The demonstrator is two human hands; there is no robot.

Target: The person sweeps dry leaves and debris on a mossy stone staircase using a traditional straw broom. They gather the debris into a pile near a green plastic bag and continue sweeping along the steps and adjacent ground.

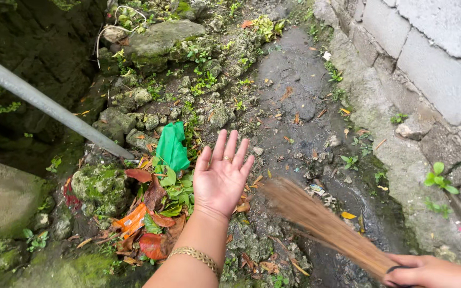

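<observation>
Litter pile of leaves and wrappers sits gathered lower left; left hand hovers beside it, fingers spread, holding nothing. Scattered leaves remain on the wet path. Lower right, right hand seemingly grips the blurred broom.

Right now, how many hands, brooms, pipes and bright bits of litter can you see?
Hands: 2, the left hand open and empty, the right hand with its grip on the broom
Stick broom: 1
Grey pipe: 1
Green plastic scrap: 1
Orange wrapper: 1
Total: 6
</observation>
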